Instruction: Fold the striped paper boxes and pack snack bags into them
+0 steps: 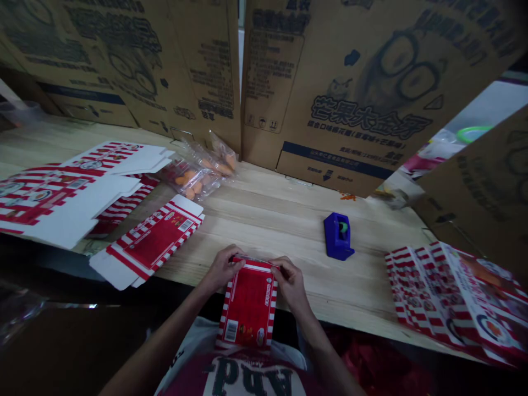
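Note:
A red box with red and white striped edges (248, 306) is held upright against my body at the near edge of the wooden table (264, 220). My left hand (223, 267) grips its top left corner with curled fingers. My right hand (291, 280) pinches its top right corner. Both thumbs press along the box's top flap.
Flat unfolded striped cartons (148, 239) lie left of my hands, with a larger pile (61, 190) further left. Clear bags of orange pieces (202, 170) sit behind them. A blue tape dispenser (338, 235) stands to the right. Finished striped boxes (449, 297) are stacked far right. Large cardboard boxes (350, 82) wall the back.

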Demonstrator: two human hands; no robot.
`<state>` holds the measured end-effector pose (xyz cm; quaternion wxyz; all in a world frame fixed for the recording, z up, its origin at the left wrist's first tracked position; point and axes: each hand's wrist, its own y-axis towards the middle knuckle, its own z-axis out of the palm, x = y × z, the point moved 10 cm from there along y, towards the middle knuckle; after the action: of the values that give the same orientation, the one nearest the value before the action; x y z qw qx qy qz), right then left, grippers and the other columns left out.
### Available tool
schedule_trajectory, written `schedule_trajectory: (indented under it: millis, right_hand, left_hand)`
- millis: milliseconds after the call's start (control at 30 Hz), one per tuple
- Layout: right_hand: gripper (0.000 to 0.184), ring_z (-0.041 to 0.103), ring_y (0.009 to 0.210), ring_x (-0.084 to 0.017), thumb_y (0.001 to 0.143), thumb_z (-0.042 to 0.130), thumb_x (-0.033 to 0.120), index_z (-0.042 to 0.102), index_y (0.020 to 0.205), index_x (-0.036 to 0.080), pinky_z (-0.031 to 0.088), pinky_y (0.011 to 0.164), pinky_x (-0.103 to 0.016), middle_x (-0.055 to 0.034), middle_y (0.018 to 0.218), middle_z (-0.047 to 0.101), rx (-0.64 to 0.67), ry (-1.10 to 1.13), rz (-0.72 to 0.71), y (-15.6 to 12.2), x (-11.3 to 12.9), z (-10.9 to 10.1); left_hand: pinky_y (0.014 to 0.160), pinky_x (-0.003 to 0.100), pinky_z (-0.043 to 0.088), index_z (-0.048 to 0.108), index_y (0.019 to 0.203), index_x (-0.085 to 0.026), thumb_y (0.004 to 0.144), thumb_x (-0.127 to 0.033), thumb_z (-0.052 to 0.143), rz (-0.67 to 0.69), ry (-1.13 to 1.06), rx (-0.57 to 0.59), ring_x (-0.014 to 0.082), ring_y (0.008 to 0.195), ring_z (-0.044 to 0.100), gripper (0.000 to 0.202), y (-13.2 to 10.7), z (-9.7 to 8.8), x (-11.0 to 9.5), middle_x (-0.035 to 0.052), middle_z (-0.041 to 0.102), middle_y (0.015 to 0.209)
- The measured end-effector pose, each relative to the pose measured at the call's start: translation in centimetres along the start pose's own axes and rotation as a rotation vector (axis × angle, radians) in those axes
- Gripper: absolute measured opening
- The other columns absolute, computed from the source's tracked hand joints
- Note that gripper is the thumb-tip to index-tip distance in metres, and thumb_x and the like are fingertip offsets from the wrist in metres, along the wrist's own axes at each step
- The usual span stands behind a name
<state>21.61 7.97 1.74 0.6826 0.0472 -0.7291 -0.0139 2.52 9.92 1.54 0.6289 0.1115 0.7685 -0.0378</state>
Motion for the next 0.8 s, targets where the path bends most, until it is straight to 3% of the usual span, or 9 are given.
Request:
schedule_trajectory:
  millis: [133,233,367,567,667,800]
  right_hand:
    - [0.021,0.061,0.092,-0.021,0.086,0.058,0.035,0.074,0.085,0.022,0.048,0.081,-0.033,-0.0072,0.094,0.067,0.066,-0.089,-0.042,0.0,1.2,0.1]
    - [0.017,0.062,0.082,-0.02,0.082,0.063,0.035,0.074,0.08,0.021,0.049,0.073,-0.031,-0.0059,0.085,0.068,0.1,-0.121,-0.004,0.4,1.1,0.1]
    - [0.012,0.062,0.071,-0.018,0.072,0.07,0.029,0.072,0.079,0.02,0.049,0.066,-0.029,-0.0041,0.076,0.069,0.12,-0.199,0.06,1.4,1.0,0.0]
    - [0.014,0.053,0.055,-0.014,0.071,0.068,0.03,0.067,0.066,0.017,0.041,0.05,-0.023,-0.0009,0.06,0.063,0.147,-0.204,0.092,2.7,2.3,0.4]
    - [0.017,0.055,0.058,-0.014,0.076,0.064,0.03,0.065,0.065,0.017,0.043,0.054,-0.024,-0.0007,0.061,0.062,0.142,-0.221,0.049,2.3,2.9,0.3]
    - [0.013,0.06,0.075,-0.019,0.082,0.062,0.031,0.068,0.08,0.019,0.048,0.068,-0.029,-0.0039,0.078,0.066,0.16,-0.211,-0.038,0.8,3.2,0.4]
  left_hand:
    - [0.076,0.03,0.046,0.07,0.08,-0.016,0.081,-0.027,0.061,0.088,0.116,0.027,0.0179,0.081,0.058,0.014,-0.2,-0.5,-1.7,0.0057,0.062,0.083]
    - [0.069,0.027,0.046,0.071,0.077,-0.015,0.087,-0.029,0.052,0.098,0.164,0.07,0.0163,0.076,0.059,0.026,-0.2,-0.4,-2.3,0.0065,0.063,0.078]
    - [0.06,0.023,0.043,0.073,0.081,-0.014,0.079,-0.028,0.061,0.045,0.162,0.11,0.0147,0.068,0.059,0.018,0.6,-0.8,-2.1,0.005,0.066,0.074]
    - [0.054,0.022,0.04,0.072,0.07,-0.013,0.077,-0.027,0.061,-0.002,0.083,0.162,0.013,0.057,0.057,0.02,1.9,-1.1,-2.5,0.0023,0.066,0.061]
    - [0.054,0.021,0.04,0.07,0.066,-0.012,0.08,-0.029,0.059,0.002,0.077,0.156,0.0135,0.061,0.058,0.025,1.6,-1.1,-2.9,0.0037,0.066,0.064]
    - [0.06,0.023,0.044,0.072,0.074,-0.013,0.078,-0.031,0.064,0.028,0.064,0.156,0.0156,0.071,0.062,0.02,0.6,-0.7,-2.8,0.0065,0.069,0.078]
